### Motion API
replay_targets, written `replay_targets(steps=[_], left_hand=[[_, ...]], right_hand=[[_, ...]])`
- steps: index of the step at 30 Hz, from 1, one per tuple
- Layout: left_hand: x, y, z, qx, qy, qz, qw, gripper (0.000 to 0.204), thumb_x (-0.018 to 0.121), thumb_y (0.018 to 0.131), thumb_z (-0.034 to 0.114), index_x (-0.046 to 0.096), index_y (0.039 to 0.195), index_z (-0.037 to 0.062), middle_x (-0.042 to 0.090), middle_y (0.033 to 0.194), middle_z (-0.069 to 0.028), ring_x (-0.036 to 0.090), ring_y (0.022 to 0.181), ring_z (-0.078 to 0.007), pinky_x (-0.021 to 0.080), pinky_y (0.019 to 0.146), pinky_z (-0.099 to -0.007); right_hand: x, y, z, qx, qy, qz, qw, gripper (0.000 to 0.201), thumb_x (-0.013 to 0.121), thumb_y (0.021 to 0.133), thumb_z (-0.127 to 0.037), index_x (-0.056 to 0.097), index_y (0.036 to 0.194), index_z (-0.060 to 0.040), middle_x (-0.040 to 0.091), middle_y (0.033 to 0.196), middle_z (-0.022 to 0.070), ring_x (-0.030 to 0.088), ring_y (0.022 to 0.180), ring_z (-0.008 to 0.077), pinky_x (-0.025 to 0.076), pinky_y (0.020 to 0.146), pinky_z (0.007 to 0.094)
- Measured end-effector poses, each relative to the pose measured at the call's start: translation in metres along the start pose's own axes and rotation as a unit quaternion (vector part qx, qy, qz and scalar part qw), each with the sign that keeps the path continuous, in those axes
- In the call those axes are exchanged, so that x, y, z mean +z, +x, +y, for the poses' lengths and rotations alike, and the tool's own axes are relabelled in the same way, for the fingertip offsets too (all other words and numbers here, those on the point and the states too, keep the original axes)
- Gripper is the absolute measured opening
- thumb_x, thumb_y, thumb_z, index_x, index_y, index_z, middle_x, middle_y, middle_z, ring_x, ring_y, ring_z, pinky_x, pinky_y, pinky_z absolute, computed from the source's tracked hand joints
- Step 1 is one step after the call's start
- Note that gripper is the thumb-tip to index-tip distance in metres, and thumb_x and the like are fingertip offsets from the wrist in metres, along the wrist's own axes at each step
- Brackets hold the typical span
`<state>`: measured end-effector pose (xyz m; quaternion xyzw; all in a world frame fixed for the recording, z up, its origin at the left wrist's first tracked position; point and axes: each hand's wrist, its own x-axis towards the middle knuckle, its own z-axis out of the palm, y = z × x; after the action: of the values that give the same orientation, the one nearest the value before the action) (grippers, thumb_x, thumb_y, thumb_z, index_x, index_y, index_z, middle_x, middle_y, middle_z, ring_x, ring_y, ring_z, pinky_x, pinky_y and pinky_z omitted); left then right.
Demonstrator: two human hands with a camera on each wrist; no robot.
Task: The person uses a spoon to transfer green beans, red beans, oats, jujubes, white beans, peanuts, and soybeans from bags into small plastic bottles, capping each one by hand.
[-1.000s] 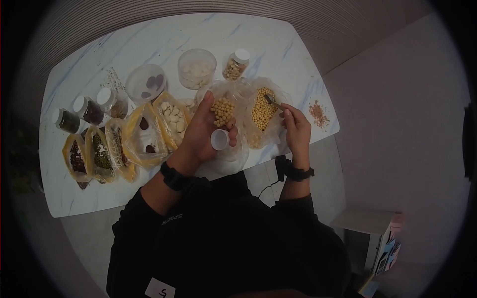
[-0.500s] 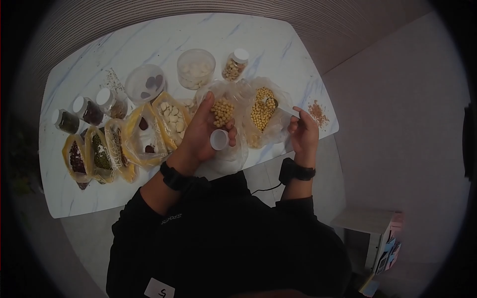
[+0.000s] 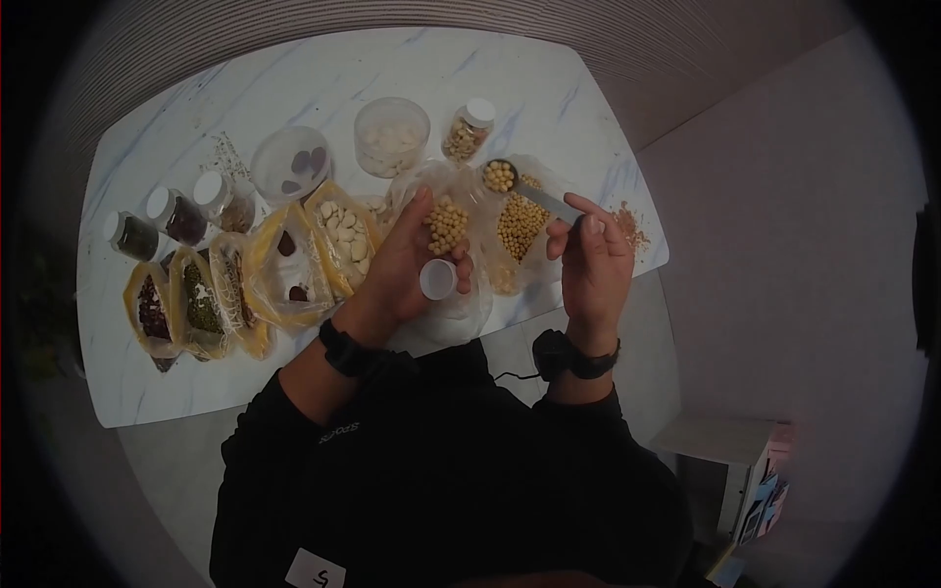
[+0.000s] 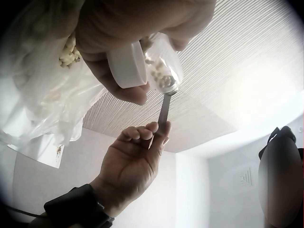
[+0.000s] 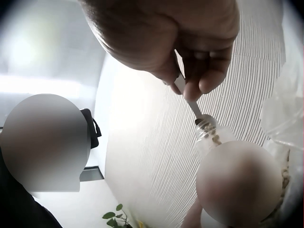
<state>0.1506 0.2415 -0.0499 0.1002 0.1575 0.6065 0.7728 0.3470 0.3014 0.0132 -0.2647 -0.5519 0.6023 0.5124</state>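
In the head view the left hand (image 3: pixel 397 269) grips a clear jar (image 3: pixel 447 225) of yellow beans, and a white lid (image 3: pixel 438 279) is held in the same hand. The right hand (image 3: pixel 596 265) pinches the handle of a metal spoon (image 3: pixel 549 202). Its bowl, heaped with beans (image 3: pixel 499 176), is up and to the right of the jar, above the far edge of an open plastic bag of yellow beans (image 3: pixel 520 227). From the left wrist view, the spoon (image 4: pixel 164 111) appears beside the jar's mouth, with the lid (image 4: pixel 127 65) against the left fingers.
Lidded jars (image 3: pixel 468 129) and round tubs (image 3: pixel 391 137) stand along the back. Open bags of beans and seeds, one with large white pieces (image 3: pixel 343 233), line the left front. Reddish crumbs (image 3: pixel 629 230) lie at the table's right end.
The right hand has drawn the spoon out of the beans and brought its filled bowl up and left, nearer the jar. The left hand still holds jar and lid, nearly unmoved.
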Motion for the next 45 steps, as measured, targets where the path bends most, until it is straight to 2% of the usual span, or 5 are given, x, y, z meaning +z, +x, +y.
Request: replay_targets(steps=[8, 10, 23, 31, 45], left_hand=[[0.002, -0.001, 0.001, 0.009, -0.013, -0.031, 0.999, 0.051, 0.043, 0.095, 0.06, 0.051, 0.113, 0.0135, 0.054, 0.073, -0.007, 0.06, 0.061, -0.0238, 0.052, 0.056, -0.0376], [0.0, -0.001, 0.002, 0.009, -0.022, -0.024, 0.999, 0.05, 0.043, 0.095, 0.06, 0.051, 0.11, 0.0136, 0.054, 0.073, -0.0071, 0.06, 0.062, -0.0242, 0.052, 0.056, -0.0378], [-0.001, 0.0, 0.001, 0.014, -0.015, -0.02, 1.0, 0.051, 0.044, 0.094, 0.06, 0.051, 0.111, 0.0126, 0.055, 0.073, -0.0079, 0.061, 0.063, -0.024, 0.053, 0.056, -0.0374], [0.001, 0.0, 0.001, 0.021, -0.011, -0.011, 1.0, 0.052, 0.044, 0.095, 0.06, 0.052, 0.111, 0.0111, 0.056, 0.073, -0.0079, 0.06, 0.062, -0.0238, 0.053, 0.056, -0.0369], [0.001, 0.0, -0.001, -0.006, 0.002, 0.014, 1.0, 0.046, 0.045, 0.096, 0.056, 0.052, 0.105, 0.0118, 0.055, 0.071, -0.007, 0.06, 0.059, -0.0237, 0.052, 0.056, -0.0379]], right_hand=[[0.006, -0.006, -0.013, -0.216, -0.298, -0.063, 0.928, 0.023, 0.054, 0.098, -0.009, 0.065, 0.113, 0.003, 0.064, 0.093, 0.0111, 0.061, 0.076, 0.0135, 0.051, 0.069, 0.0256], [-0.002, -0.002, -0.008, -0.224, -0.326, 0.001, 0.919, 0.021, 0.054, 0.098, -0.012, 0.067, 0.11, 0.0005, 0.064, 0.089, 0.0099, 0.061, 0.075, 0.0126, 0.05, 0.065, 0.0256], [-0.069, 0.004, 0.044, -0.027, -0.459, 0.073, 0.885, 0.022, 0.056, 0.098, -0.017, 0.067, 0.111, -0.0032, 0.066, 0.082, 0.0056, 0.06, 0.071, 0.0096, 0.049, 0.063, 0.0233], [-0.075, 0.005, 0.052, 0.149, -0.154, 0.102, 0.971, 0.027, 0.052, 0.098, -0.019, 0.065, 0.108, 0.0017, 0.064, 0.074, 0.0054, 0.053, 0.058, 0.0085, 0.043, 0.056, 0.0217], [-0.06, 0.014, 0.013, 0.056, 0.149, 0.108, 0.981, 0.028, 0.051, 0.099, -0.016, 0.06, 0.114, 0.0059, 0.067, 0.076, 0.0093, 0.056, 0.056, 0.0128, 0.044, 0.055, 0.0258]])
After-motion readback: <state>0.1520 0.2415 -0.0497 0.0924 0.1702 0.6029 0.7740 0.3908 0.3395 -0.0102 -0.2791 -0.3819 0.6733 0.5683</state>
